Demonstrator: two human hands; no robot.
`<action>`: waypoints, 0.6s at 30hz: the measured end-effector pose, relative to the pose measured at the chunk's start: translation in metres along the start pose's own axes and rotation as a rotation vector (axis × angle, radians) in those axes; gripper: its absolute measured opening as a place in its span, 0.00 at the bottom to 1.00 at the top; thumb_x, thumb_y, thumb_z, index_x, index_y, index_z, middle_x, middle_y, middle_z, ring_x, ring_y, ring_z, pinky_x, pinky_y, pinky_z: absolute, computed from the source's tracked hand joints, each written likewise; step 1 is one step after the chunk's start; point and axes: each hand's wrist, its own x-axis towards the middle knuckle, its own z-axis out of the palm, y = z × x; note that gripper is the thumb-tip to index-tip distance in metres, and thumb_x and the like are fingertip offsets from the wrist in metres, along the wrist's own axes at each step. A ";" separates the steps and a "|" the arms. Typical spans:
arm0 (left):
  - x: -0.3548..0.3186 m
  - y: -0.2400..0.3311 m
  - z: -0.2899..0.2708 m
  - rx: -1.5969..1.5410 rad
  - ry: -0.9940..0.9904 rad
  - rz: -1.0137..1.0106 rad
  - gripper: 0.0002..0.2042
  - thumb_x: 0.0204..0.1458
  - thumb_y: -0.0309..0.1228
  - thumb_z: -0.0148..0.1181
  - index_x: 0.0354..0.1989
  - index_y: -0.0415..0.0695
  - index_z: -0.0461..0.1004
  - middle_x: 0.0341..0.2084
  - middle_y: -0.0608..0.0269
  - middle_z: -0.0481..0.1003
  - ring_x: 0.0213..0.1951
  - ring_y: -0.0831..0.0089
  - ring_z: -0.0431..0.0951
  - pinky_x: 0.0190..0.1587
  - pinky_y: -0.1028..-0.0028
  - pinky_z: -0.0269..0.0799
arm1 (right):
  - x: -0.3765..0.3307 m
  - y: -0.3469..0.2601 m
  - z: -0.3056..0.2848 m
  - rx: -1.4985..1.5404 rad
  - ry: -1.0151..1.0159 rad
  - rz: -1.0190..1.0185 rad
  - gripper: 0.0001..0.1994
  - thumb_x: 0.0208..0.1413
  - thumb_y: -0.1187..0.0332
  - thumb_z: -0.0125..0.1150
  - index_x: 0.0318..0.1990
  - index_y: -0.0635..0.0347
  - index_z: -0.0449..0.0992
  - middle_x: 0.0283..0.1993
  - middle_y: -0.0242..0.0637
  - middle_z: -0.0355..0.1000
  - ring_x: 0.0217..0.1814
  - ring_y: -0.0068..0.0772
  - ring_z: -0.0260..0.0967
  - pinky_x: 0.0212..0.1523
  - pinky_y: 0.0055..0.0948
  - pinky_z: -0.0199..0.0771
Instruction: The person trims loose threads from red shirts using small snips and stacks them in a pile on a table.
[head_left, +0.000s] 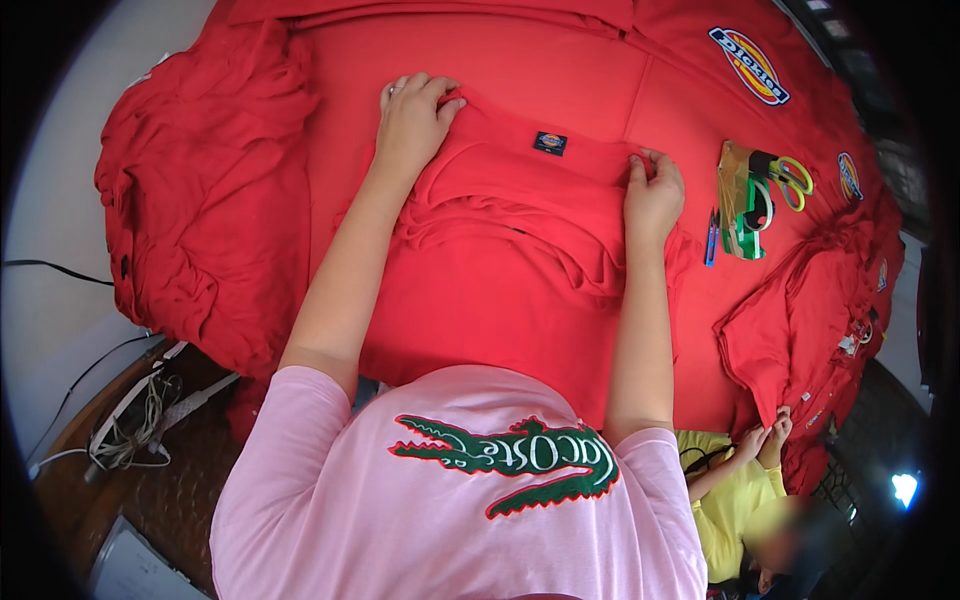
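A red T-shirt (500,235) lies in front of me on red cloth, gathered in folds across its middle, with a small dark label (549,143) near its far edge. My left hand (412,122) pinches the far left corner of the shirt between thumb and fingers. At the far right corner, my right hand (655,195) grips the same edge, thumb against fingers. The edge runs fairly straight between the two hands.
Yellow-green-handled scissors (796,183), a brown-and-green packet (738,200) and a blue pen-like tool (711,238) lie right of my right hand. Heaped red garments (205,190) fill the left. A co-worker in yellow (735,500) handles red cloth at lower right. Cables (150,425) hang lower left.
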 end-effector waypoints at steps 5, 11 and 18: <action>0.003 -0.014 0.003 -0.387 0.110 -0.173 0.11 0.61 0.35 0.66 0.47 0.43 0.81 0.39 0.55 0.82 0.44 0.58 0.82 0.52 0.63 0.76 | 0.002 0.015 0.013 0.529 0.163 0.138 0.06 0.61 0.75 0.66 0.45 0.65 0.80 0.39 0.39 0.79 0.41 0.32 0.75 0.47 0.32 0.76; 0.001 -0.032 0.023 -0.552 0.101 -0.313 0.13 0.64 0.37 0.64 0.50 0.41 0.78 0.41 0.52 0.85 0.44 0.64 0.85 0.48 0.68 0.78 | 0.005 0.016 0.013 0.755 0.144 0.222 0.06 0.66 0.77 0.61 0.48 0.68 0.77 0.41 0.35 0.77 0.41 0.22 0.71 0.45 0.24 0.74; -0.013 -0.010 -0.008 -0.373 0.259 -0.120 0.09 0.61 0.31 0.64 0.47 0.44 0.80 0.39 0.56 0.84 0.44 0.60 0.83 0.52 0.63 0.75 | -0.009 0.007 -0.007 0.691 0.210 0.084 0.07 0.66 0.77 0.60 0.49 0.64 0.76 0.43 0.36 0.78 0.43 0.30 0.73 0.51 0.28 0.73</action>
